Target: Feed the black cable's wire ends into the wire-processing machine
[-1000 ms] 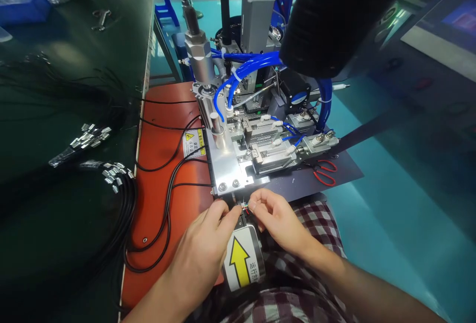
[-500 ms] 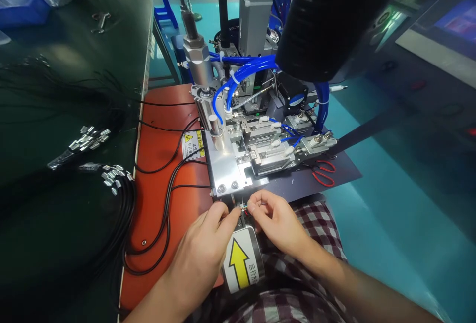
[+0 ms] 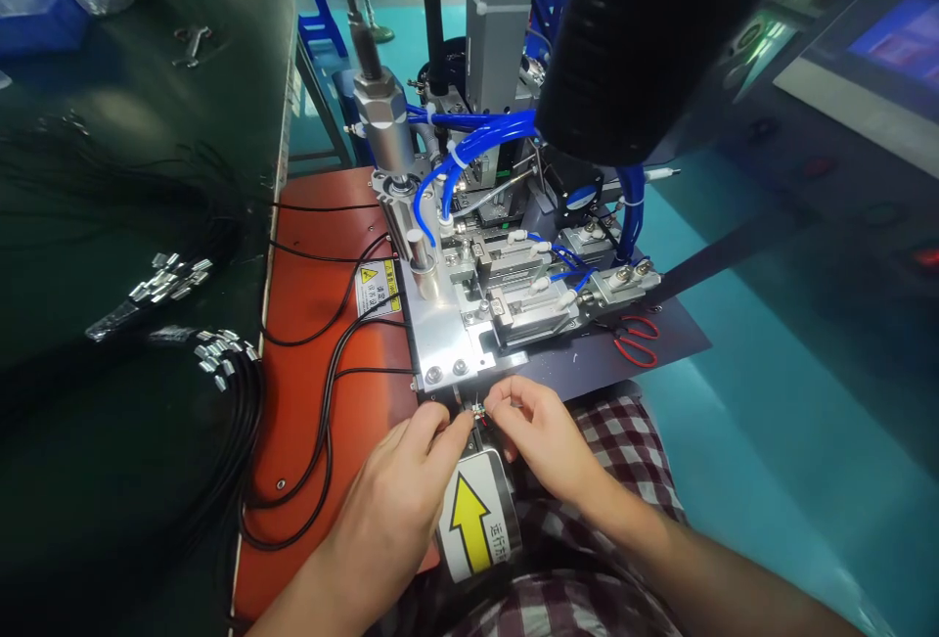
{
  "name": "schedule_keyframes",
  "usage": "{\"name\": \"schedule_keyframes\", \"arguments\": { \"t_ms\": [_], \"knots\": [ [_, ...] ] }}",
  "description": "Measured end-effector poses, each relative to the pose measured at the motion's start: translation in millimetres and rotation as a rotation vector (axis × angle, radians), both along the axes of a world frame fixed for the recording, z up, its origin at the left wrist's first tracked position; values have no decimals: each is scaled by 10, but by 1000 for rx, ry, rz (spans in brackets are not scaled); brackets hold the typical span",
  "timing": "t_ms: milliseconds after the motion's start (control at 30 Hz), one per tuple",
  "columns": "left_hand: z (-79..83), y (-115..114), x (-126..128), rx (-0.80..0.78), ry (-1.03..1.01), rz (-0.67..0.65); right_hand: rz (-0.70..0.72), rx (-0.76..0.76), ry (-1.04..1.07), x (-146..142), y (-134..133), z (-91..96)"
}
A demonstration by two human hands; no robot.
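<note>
My left hand (image 3: 400, 500) and my right hand (image 3: 539, 436) meet just in front of the machine's metal plate (image 3: 440, 334). Both pinch the end of a thin cable with small coloured wires (image 3: 479, 411) showing between the fingertips. Below the hands sits a round part with a yellow arrow label (image 3: 475, 520). The cable's body is hidden under my left hand.
A fixture with blue air hoses (image 3: 469, 143) and clamps stands on the orange mat (image 3: 315, 295). Black cables (image 3: 330, 373) loop across the mat. Cable bundles with metal connector ends (image 3: 220, 358) lie on the dark bench at left. Red scissors (image 3: 635, 339) rest at right.
The view has shifted slightly; both hands stay pinched on the wire ends, with only small finger movements.
</note>
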State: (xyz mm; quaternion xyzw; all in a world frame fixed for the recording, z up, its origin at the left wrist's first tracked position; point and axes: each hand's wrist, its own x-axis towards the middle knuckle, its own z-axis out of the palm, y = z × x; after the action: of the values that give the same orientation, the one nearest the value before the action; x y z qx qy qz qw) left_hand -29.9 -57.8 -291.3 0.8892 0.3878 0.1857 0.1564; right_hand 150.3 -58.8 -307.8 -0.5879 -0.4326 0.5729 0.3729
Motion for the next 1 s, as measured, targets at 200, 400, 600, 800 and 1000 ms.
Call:
{"name": "schedule_keyframes", "arguments": {
  "t_ms": [200, 400, 600, 800, 1000],
  "knots": [
    [61, 36, 30, 61, -20, -17, -55, 103, 12, -71, 8, 50],
    [109, 59, 34, 77, -34, -31, -59, 241, -66, -52, 16, -39],
    [93, 40, 31, 50, -29, -32, -14, 84, -60, 14, 55, 23],
    [58, 15, 15, -14, -32, 3, 44, -52, 88, 70, 32, 1],
    [99, 30, 32, 36, -22, 2, 1, 48, -65, -24, -144, 72]
  ]
}}
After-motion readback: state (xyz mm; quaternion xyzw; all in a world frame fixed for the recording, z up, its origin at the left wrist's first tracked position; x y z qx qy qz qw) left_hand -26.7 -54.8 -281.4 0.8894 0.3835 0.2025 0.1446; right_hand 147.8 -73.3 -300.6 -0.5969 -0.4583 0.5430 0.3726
